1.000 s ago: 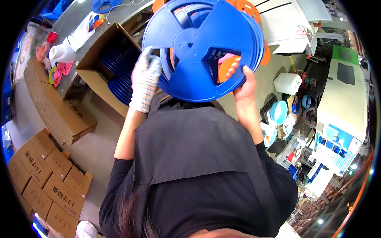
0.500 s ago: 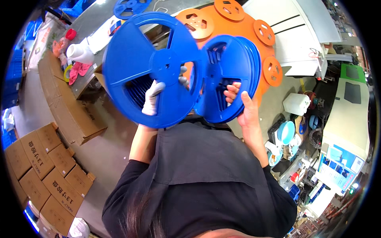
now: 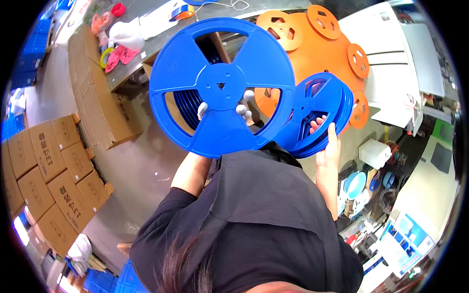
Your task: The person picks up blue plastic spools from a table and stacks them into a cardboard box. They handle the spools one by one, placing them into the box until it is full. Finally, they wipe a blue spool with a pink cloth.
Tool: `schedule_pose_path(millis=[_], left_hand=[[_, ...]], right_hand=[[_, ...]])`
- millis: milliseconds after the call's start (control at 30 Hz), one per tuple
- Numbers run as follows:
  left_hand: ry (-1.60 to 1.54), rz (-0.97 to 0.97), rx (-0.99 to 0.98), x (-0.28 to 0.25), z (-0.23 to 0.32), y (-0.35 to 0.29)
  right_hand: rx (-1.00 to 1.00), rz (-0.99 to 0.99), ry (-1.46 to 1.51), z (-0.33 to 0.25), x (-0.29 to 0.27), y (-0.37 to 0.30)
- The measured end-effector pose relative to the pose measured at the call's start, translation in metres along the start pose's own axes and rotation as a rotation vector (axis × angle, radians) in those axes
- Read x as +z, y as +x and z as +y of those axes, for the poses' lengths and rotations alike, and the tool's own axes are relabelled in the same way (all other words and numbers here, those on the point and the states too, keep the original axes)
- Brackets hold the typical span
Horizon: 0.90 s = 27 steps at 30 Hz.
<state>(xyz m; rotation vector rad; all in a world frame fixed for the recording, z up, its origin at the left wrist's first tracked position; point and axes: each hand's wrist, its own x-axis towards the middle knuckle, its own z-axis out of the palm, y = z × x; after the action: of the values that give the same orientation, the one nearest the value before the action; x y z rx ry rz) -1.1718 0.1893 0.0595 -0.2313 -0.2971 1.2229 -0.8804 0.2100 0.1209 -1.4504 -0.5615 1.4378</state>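
My left hand [image 3: 243,109], in a white glove, is closed on a stack of large blue reels [image 3: 221,83], its fingers and thumb showing through the cut-outs of the front one. That stack stands in front of my chest with a flat face toward me, and the ridged edges of reels behind show through its openings. Bare, my right hand [image 3: 328,142] grips a second stack of blue reels [image 3: 337,115], fingers through a cut-out and thumb on the rim. This tilted stack sits lower and to the right, partly hidden by the first.
Ahead stands an orange rack [image 3: 317,56] with round orange discs. A grey workbench [image 3: 163,41] at the left holds a white jug [image 3: 126,35] and pink cloth [image 3: 120,58]. Stacked cartons [image 3: 53,171] fill the left. A white canister [image 3: 375,153] and a pale machine [image 3: 425,171] are right.
The left stack has turned to face me more squarely and moved right. My right hand's stack has moved right and lower. The surroundings have shifted in the picture; both hands keep their grip.
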Motion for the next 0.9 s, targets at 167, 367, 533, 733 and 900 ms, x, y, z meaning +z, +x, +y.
schedule_pose_path(millis=[167, 367, 533, 733, 900], left_hand=[[-0.034, -0.017, 0.011, -0.001, -0.001, 0.0], [-0.038, 0.006, 0.001, -0.005, 0.008, 0.008], [0.195, 0.088, 0.241, 0.004, 0.025, -0.001], [0.394, -0.024, 0.375, 0.004, 0.069, -0.006], [0.519, 0.011, 0.44, 0.01, 0.073, -0.006]], right_hand=[[0.027, 0.026, 0.025, 0.004, -0.007, 0.004], [0.062, -0.191, 0.382, 0.0, -0.019, 0.005], [-0.101, -0.236, 0.316, -0.013, -0.046, 0.004], [-0.162, -0.526, 0.62, -0.019, -0.06, 0.009], [-0.138, -0.597, 0.793, -0.022, -0.061, 0.012]])
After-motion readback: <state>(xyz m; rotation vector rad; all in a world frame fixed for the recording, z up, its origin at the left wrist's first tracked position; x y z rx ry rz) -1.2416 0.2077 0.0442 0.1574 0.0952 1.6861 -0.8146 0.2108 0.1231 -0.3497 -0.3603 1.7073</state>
